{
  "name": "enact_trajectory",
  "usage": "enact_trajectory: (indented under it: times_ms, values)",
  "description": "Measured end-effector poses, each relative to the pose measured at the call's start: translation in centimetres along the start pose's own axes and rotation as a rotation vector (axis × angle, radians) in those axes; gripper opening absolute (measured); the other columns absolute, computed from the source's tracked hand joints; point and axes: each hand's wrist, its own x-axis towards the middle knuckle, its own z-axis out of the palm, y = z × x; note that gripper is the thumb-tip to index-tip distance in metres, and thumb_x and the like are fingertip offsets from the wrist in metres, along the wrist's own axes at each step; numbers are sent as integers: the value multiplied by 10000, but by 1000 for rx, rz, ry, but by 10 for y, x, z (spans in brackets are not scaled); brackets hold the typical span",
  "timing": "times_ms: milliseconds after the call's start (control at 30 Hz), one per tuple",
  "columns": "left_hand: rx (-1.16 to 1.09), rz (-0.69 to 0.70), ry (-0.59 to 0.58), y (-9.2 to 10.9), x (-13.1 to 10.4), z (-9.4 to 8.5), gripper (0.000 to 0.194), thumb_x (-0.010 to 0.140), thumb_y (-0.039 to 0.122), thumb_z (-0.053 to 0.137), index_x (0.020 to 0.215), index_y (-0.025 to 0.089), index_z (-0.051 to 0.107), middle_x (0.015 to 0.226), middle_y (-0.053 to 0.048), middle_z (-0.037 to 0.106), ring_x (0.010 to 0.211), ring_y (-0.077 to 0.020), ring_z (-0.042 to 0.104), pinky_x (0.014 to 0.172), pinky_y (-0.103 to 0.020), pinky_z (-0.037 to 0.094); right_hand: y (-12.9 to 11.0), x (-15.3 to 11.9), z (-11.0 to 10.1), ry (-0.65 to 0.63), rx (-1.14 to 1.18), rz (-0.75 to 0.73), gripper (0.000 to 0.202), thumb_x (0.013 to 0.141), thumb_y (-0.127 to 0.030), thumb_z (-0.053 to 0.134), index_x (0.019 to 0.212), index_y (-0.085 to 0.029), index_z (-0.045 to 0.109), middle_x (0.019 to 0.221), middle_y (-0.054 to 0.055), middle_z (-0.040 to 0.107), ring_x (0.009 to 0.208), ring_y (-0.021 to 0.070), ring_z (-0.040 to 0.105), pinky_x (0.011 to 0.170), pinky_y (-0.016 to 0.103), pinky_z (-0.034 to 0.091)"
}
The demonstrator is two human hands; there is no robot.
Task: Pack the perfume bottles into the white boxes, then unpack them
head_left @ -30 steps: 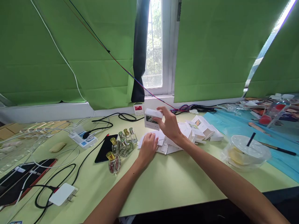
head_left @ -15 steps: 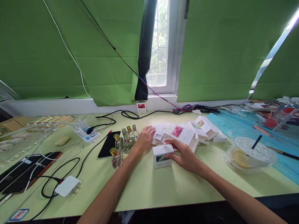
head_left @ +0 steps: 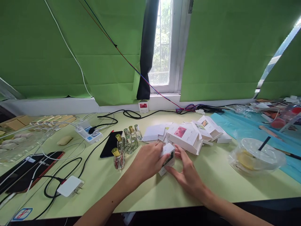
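In the head view, a small white box (head_left: 172,158) with a dark picture on its face stands turned at an angle near the table's middle. My left hand (head_left: 148,159) grips it from the left, fingers closed over its top and side. On the other side, my right hand (head_left: 188,177) holds the right face and lower edge between thumb and fingers. Behind the box lies a heap of flat white cartons, among them a carton with a pink flower picture (head_left: 184,134). Several glass perfume bottles with gold or clear caps (head_left: 120,142) stand left of my left hand.
A black phone (head_left: 110,144) lies behind the bottles. On the left are a white power strip (head_left: 88,131), a white charger (head_left: 70,186) and looping cables. At right stand a lidded plastic cup (head_left: 255,155) in a bag and a blue sheet (head_left: 225,122).
My left hand has come from the cartons at the back onto the white box. The box has been turned, and my right hand has shifted lower on its right side.
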Motion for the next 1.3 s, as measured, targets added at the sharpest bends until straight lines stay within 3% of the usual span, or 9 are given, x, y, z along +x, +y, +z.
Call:
enact_trajectory:
  times_ms: [100, 233, 300, 433, 667, 767, 867, 1033, 1300]
  values:
    - [-152, -187, -5, -6, -8, 6, 394, 950, 482, 524, 655, 221, 519, 622, -23, 614, 595, -207, 597, 553, -289, 342, -8, -5, 7, -117, -48, -14, 1037, 732, -358, 849, 1587, -252, 272, 1492, 156, 507, 1404, 361, 495, 1168, 533, 447]
    - [-564, -452, -311, -27, -32, 19, 510, 881, 664, 521, 646, 212, 503, 499, 13, 558, 426, -162, 533, 474, -257, 356, -17, -3, 6, -354, -204, -12, 1059, 690, -329, 878, 1593, -213, 339, 1521, 176, 489, 1443, 383, 425, 1208, 557, 366]
    - [-683, -480, -366, -37, -45, 28, 528, 854, 701, 546, 678, 204, 528, 531, 22, 558, 434, -137, 473, 458, -245, 329, -18, 0, 2, -480, -249, -18, 1042, 674, -342, 892, 1576, -186, 396, 1521, 185, 498, 1442, 384, 418, 1204, 546, 366]
    - [-639, -418, -275, -49, -60, 41, 554, 838, 682, 604, 618, 177, 542, 605, 13, 537, 564, -127, 437, 529, -240, 303, -15, 9, -4, -630, -248, -100, 1065, 655, -398, 907, 1572, -166, 418, 1542, 187, 483, 1443, 366, 412, 1194, 504, 383]
    - [-752, -498, -97, -52, -61, 49, 615, 729, 725, 711, 616, 200, 410, 609, 55, 381, 570, -105, 349, 531, -234, 257, -14, 18, -8, -642, -264, -133, 1047, 675, -376, 888, 1582, -179, 404, 1529, 182, 494, 1427, 360, 440, 1193, 493, 378]
    - [-1043, -501, -25, -46, -63, 45, 572, 844, 740, 583, 690, 196, 503, 671, 25, 456, 590, -120, 404, 518, -229, 328, -12, 19, -10, -631, -268, -139, 1033, 682, -371, 882, 1579, -178, 409, 1522, 181, 502, 1419, 351, 453, 1190, 483, 383]
    - [-1202, -426, -85, -39, -65, 40, 498, 951, 655, 499, 835, 189, 631, 852, -40, 595, 701, -152, 522, 609, -253, 465, -9, 20, -11, -624, -275, -166, 1031, 670, -383, 892, 1568, -180, 426, 1515, 181, 510, 1417, 353, 454, 1185, 486, 388]
    - [-1080, -308, -100, -38, -66, 44, 276, 920, 467, 649, 931, 192, 670, 874, -26, 636, 773, -155, 571, 671, -238, 480, -7, 20, -13, -612, -242, -199, 991, 686, -365, 891, 1552, -200, 439, 1526, 167, 489, 1426, 343, 453, 1190, 473, 396]
    - [-1010, -397, -108, -43, -61, 44, 251, 825, 339, 686, 1010, 171, 696, 886, -42, 713, 699, -160, 639, 559, -212, 419, 0, 11, -14, -461, -312, -319, 926, 672, -486, 923, 1456, -205, 519, 1414, 165, 563, 1359, 370, 478, 1155, 532, 423]
